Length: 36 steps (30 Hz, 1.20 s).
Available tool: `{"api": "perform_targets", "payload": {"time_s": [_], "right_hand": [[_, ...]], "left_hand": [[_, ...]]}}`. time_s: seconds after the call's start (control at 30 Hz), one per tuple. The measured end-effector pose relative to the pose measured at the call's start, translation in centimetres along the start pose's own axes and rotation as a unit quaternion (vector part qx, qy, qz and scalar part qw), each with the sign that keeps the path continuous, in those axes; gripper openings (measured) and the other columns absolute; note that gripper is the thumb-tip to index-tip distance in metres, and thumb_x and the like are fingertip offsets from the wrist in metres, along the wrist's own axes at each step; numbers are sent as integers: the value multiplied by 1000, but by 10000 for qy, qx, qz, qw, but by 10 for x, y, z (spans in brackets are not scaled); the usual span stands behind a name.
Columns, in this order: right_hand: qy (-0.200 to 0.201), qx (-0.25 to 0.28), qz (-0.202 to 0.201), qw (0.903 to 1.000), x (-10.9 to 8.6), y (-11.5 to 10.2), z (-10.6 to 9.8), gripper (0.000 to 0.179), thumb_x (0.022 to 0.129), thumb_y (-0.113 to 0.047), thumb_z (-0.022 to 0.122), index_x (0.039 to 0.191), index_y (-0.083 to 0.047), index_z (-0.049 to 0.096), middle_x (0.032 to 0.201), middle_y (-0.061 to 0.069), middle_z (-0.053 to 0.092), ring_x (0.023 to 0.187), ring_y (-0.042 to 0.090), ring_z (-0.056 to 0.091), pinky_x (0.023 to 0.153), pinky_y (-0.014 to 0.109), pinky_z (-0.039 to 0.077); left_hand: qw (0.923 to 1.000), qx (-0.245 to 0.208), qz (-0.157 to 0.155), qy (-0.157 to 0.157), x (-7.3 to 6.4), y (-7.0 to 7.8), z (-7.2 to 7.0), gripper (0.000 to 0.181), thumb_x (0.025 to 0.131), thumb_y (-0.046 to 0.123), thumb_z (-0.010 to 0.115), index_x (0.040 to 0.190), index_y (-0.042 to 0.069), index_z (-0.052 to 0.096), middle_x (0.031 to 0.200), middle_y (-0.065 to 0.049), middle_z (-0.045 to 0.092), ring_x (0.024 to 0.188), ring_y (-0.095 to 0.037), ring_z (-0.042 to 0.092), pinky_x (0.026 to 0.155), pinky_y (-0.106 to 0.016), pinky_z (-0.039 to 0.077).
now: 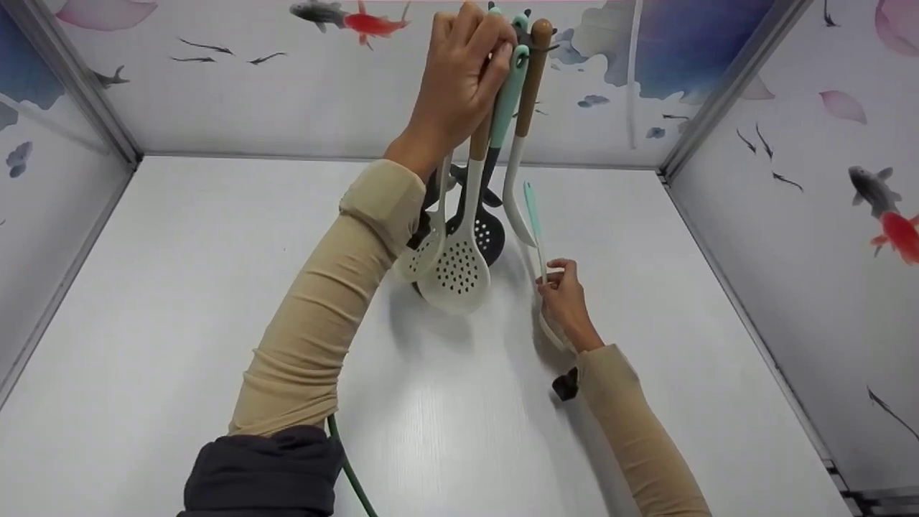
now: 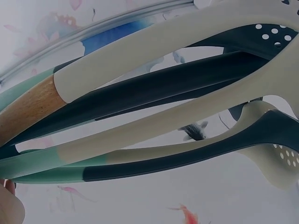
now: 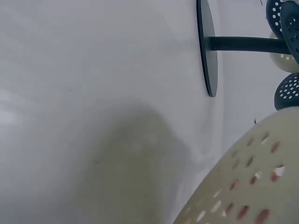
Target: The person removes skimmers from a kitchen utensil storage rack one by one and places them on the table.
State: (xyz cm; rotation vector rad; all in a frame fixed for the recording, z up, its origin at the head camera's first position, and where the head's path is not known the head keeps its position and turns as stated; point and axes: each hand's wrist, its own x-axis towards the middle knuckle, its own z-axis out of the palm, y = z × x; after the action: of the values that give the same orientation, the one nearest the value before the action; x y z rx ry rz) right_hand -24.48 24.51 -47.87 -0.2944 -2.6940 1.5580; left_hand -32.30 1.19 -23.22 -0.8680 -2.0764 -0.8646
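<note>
Left hand [image 1: 463, 82] at top of utensil rack [image 3: 243, 44]; skimmer [image 1: 458, 276] hangs below it, another utensil [image 1: 530, 93] hangs just right of it. Right hand [image 1: 566, 305] lower, nearer, right of rack, held utensil [image 1: 533, 212] extending beyond it. Tabletop [image 1: 215, 287] under both hands, back wall [image 1: 287, 108] behind left hand, cable [image 1: 350, 472] beside left sleeve [image 1: 309, 316].

- Cream, round-headed slotted spoon [image 1: 454, 276]: dotted with holes, brown wooden handle.
- Slender long-handled utensil [image 1: 532, 205]: mint-green grip, cream shaft.
- Black, round-headed skimmer [image 1: 494, 244]: pale dot pattern.
- Dark blue-grey, disc-based stand [image 3: 211, 70].
- Beige fabric sleeves [image 1: 301, 309]: unpatterned.
- White flat tabletop [image 1: 215, 287].
- White, flat wall panels [image 1: 323, 108]: red-and-grey fish, pink petals, blue washes.
</note>
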Motion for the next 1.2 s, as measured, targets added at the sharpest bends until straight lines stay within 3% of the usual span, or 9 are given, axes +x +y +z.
{"api": "perform_targets", "payload": {"time_s": [0.23, 0.4, 0.53, 0.67, 0.73, 0.83, 0.93, 1.03, 1.2], "right_hand": [[-734, -499, 284, 9956, 2, 5, 2, 46, 91, -3, 45, 136, -3, 39, 131, 17, 44, 114, 27, 46, 90, 36, 42], [-1323, -1063, 118, 9854, 4, 8, 4, 61, 88, -9, 53, 144, -2, 28, 145, 21, 31, 132, 36, 34, 108, 47, 29], [-1627, -1445, -93, 9760, 6, 7, 5, 64, 87, -11, 54, 144, 1, 26, 148, 23, 29, 135, 39, 30, 110, 48, 26], [-1688, -1672, -510, 9700, 6, 4, 4, 34, 85, -6, 53, 116, 7, 50, 112, 22, 55, 102, 32, 53, 88, 40, 44], [-1683, -1748, -693, 9676, 5, 2, 5, 18, 84, -5, 53, 98, 6, 52, 93, 15, 54, 84, 26, 49, 74, 37, 42], [-1715, -1830, -650, 9659, 3, -1, 6, 9, 86, -7, 54, 90, 0, 53, 92, 12, 56, 83, 24, 49, 76, 38, 45], [-1893, -1987, -320, 9611, 0, -5, 7, 18, 89, -14, 54, 102, -1, 58, 119, 18, 57, 107, 32, 54, 95, 48, 43], [-2075, -2007, 60, 9574, -1, -7, 6, 38, 92, -21, 52, 126, -3, 53, 141, 21, 41, 130, 39, 39, 106, 53, 30], [-2209, -1655, 400, 9603, 0, -9, -1, 53, 93, -27, 49, 143, -13, 37, 148, 19, 32, 137, 38, 26, 110, 53, 22]], "left_hand": [[10000, -30, -5, -27, 0, -1, 0, 30, 98, 30, 36, 113, 14, 56, 109, -9, 49, 111, -21, 36, 95, -24, 33], [10000, -30, 13, -26, -1, -1, 0, 30, 99, 30, 35, 113, 14, 56, 109, -9, 49, 111, -21, 36, 95, -23, 33], [10000, -28, -3, -13, -1, -1, -1, 29, 99, 30, 36, 113, 14, 56, 109, -9, 49, 111, -21, 35, 94, -23, 33], [10000, -55, -30, -17, 0, -1, -1, 30, 98, 30, 36, 112, 14, 56, 108, -8, 49, 110, -20, 36, 93, -23, 33], [10000, -69, -24, 14, 0, -1, -1, 29, 98, 30, 36, 112, 14, 56, 108, -8, 49, 109, -20, 36, 93, -23, 34], [9999, -92, -10, 69, -1, -2, -1, 29, 98, 29, 37, 111, 13, 57, 107, -9, 50, 109, -20, 36, 93, -24, 33], [9999, -110, 3, 89, -3, -3, 0, 29, 98, 28, 37, 111, 13, 57, 106, -9, 49, 108, -21, 36, 92, -24, 33], [9999, -119, 16, 82, -2, -3, 1, 29, 98, 29, 36, 111, 13, 57, 107, -9, 49, 108, -21, 36, 91, -24, 34], [10000, -60, 39, 49, -1, -2, 0, 29, 98, 29, 36, 112, 13, 56, 107, -9, 50, 108, -21, 36, 92, -25, 33]]}}
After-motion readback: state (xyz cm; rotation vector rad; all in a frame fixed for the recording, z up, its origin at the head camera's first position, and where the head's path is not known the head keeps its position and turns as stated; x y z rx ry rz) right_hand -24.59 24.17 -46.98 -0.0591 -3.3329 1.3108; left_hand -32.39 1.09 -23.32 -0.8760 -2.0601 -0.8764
